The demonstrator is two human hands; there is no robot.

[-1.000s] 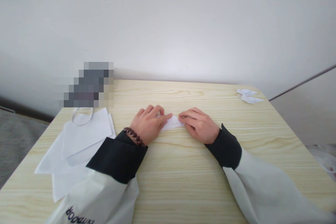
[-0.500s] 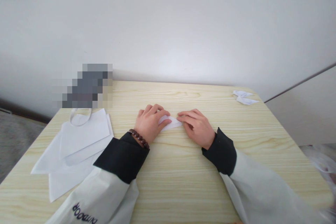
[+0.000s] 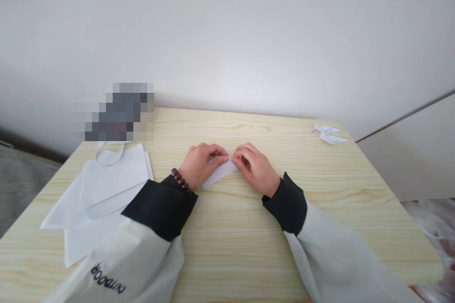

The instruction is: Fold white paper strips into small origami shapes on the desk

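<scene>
A small folded piece of white paper (image 3: pixel 219 173) is held near the middle of the light wooden desk (image 3: pixel 249 227). Its lower left corner is lying on the desk surface, while its upper right end is lifted a little between the two hands.

The left hand (image 3: pixel 199 165) is placed just to the left of the folded paper. Its fingers (image 3: pixel 217 151) are curled and closed over the upper edge of the paper, with the thumb tip pressed on it. The right hand (image 3: pixel 255 169) is placed just to the right of the paper. Its fingers (image 3: pixel 239 157) are bent and pinched on the right end of the paper, so the fingertips of both hands are almost touching above it. How much of the paper is hidden under the hands cannot be told.

A bracelet of dark brown beads (image 3: pixel 180 180) is worn on the left wrist, just left and below the paper. Both arms are covered by black cuffs and pale sleeves.

Far to the left of the folded paper, several white sheets (image 3: pixel 103 199) are spread in a loose pile, and a white loop (image 3: pixel 109 153) is lying on their far edge. Behind the pile, a blurred dark object (image 3: pixel 119 112) is seen. Far to the right of the paper, near the far right corner, two small white folded scraps (image 3: pixel 330 134) are lying on the desk.
</scene>
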